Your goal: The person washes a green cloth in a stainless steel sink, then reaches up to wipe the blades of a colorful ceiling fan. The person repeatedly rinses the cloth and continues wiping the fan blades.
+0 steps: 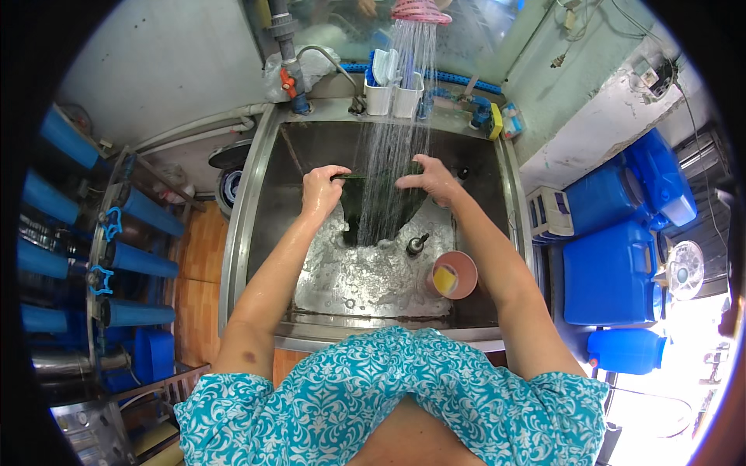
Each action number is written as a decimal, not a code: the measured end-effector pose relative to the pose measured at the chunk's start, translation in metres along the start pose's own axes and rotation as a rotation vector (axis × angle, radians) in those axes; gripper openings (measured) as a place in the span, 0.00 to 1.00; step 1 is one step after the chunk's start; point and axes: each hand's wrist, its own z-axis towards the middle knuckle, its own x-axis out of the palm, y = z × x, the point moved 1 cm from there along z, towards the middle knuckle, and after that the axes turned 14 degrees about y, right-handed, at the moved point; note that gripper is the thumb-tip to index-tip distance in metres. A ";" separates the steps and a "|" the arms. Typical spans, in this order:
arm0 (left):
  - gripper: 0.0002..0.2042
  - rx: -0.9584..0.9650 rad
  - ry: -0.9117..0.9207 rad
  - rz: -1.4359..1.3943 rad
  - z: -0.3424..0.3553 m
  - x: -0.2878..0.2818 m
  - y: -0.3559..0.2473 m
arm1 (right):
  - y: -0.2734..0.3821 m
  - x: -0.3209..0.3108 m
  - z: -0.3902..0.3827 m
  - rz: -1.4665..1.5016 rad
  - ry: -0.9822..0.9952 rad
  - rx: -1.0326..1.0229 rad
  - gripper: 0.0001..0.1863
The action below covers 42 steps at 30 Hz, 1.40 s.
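Observation:
Both of my hands are closed on the upper edge of a dark green sheet, one hand at each end. It stands tilted in the steel sink, and falling water partly hides it. My left hand pinches its left corner. At the right corner, the thumb and fingers of my right hand grip the edge. Water pours over the sheet from a pink-covered shower head. A small dark fitting with a thin tip rises from the sink bottom. Near it is a pink cup containing a yellow sponge.
White holders with brushes stand on the back ledge. A pipe with an orange valve rises at the back left, and a yellow sponge lies back right. Blue jugs flank the sink's right, blue filter tubes its left.

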 end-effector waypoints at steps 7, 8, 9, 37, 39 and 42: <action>0.13 0.044 0.115 -0.276 0.005 0.029 -0.023 | 0.008 0.045 0.036 -0.307 0.010 0.005 0.23; 0.17 0.072 0.070 -0.314 0.004 0.032 -0.022 | 0.011 0.043 0.040 -0.311 0.002 0.105 0.18; 0.21 0.126 0.021 -0.359 0.003 0.037 -0.020 | 0.015 0.042 0.039 -0.328 -0.057 -0.023 0.06; 0.16 -0.281 0.139 -1.642 -0.012 0.082 0.022 | -0.058 0.062 0.021 1.142 -0.312 0.326 0.15; 0.19 -0.569 -0.088 -1.442 -0.019 0.089 0.028 | -0.039 0.075 0.029 1.050 -0.309 0.241 0.10; 0.26 -0.547 -0.043 -1.879 -0.020 0.106 0.018 | -0.016 0.098 0.033 0.977 -0.369 0.143 0.19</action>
